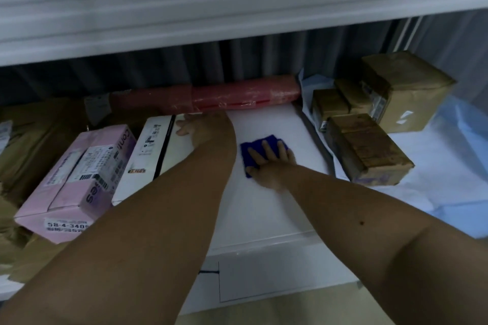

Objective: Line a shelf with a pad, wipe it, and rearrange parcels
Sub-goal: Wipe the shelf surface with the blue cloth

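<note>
A white pad [266,208] lies on the middle of the shelf. My right hand [272,163] presses a blue cloth [260,145] flat on the pad with straight fingers. My left hand [196,125] rests with spread fingers on the far end of a white parcel [155,150] at the pad's left edge. A pink parcel [76,182] lies beside the white one. A long red wrapped roll [224,95] lies along the back of the shelf.
Several brown cardboard boxes [367,150] stand at the right on a pale blue sheet [449,179]. Brown parcels [31,134] fill the far left. The shelf above [211,2] overhangs closely. The shelf's front edge [277,280] is white.
</note>
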